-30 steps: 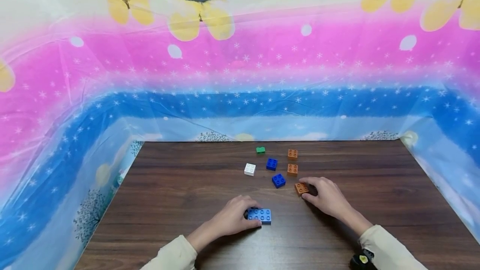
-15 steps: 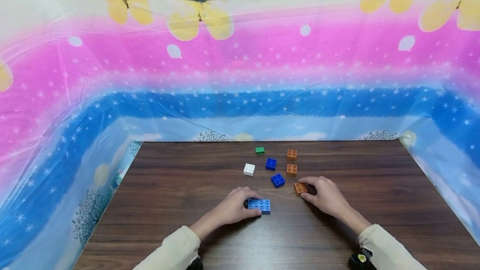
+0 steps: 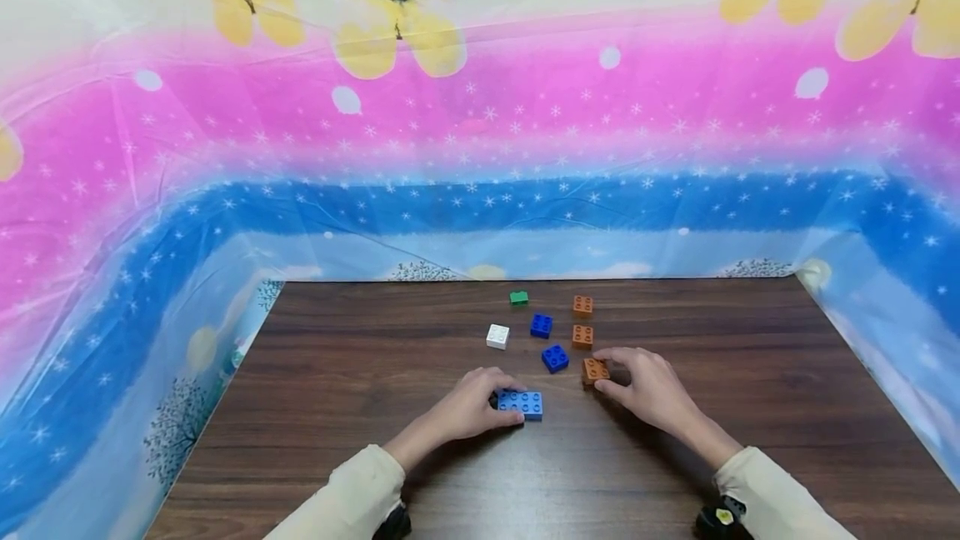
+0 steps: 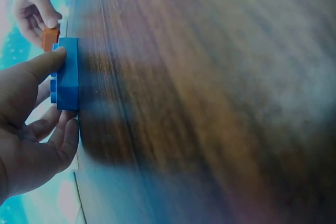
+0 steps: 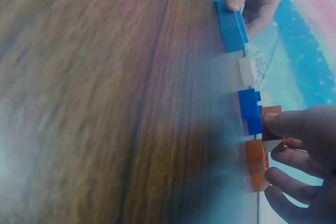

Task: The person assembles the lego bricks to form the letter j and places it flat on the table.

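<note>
My left hand (image 3: 467, 408) holds a light blue eight-stud toy building brick (image 3: 527, 406) by its left part, thumb on the near side and fingers on the far side. In the left wrist view the studs of this brick (image 4: 68, 80) point away from the tabletop. An orange four-stud brick (image 3: 594, 371) is pinched between the thumb and fingers of my right hand (image 3: 654, 390). In the right wrist view this orange brick (image 5: 271, 109) sits farther from the tabletop than the bricks behind it. Part of it is hidden by the thumb.
Beyond the hands, on the brown wooden table (image 3: 360, 340), stand two dark blue bricks (image 3: 555, 358), a white brick (image 3: 497, 337), a small green brick (image 3: 518, 297) and two more orange bricks (image 3: 582, 337). A patterned cloth (image 3: 480, 198) hangs behind the table.
My left hand has moved away from me across the table with the light blue brick. The orange brick in my right hand has shifted slightly left and up from the table.
</note>
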A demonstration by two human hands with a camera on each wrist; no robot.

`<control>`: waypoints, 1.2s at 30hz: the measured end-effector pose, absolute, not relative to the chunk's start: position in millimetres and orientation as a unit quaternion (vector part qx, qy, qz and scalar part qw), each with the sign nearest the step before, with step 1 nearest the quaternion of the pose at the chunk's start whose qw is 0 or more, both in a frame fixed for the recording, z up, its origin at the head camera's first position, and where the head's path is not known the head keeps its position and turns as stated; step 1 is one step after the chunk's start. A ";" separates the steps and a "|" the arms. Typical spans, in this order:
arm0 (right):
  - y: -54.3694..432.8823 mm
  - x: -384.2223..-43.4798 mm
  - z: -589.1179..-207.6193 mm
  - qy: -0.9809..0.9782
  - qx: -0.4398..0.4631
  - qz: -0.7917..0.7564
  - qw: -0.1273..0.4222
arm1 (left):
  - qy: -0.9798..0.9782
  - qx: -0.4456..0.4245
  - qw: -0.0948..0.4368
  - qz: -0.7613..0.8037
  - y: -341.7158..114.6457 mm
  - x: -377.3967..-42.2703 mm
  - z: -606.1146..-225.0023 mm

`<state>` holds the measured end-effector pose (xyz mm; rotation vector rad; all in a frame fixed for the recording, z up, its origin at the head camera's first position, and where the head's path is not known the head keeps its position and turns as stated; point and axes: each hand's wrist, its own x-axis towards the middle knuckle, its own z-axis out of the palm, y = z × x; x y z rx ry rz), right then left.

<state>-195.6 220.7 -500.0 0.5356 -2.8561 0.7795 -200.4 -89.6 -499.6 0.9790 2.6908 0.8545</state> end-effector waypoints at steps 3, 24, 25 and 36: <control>217.2 -193.9 -496.2 -0.947 0.181 0.256 0.071 | 0.898 0.322 0.084 0.287 -89.6 -201.0 -498.4; 182.9 -180.9 -475.7 -0.937 0.211 0.269 0.075 | 0.895 0.310 0.099 0.304 -90.2 -203.0 -499.1; 181.8 -180.6 -476.2 -0.936 0.212 0.270 0.074 | 0.895 0.310 0.099 0.304 -90.2 -203.1 -499.3; 168.8 -176.3 -482.5 -0.933 0.223 0.276 0.055 | 0.898 0.307 0.097 0.299 -91.0 -203.4 -501.3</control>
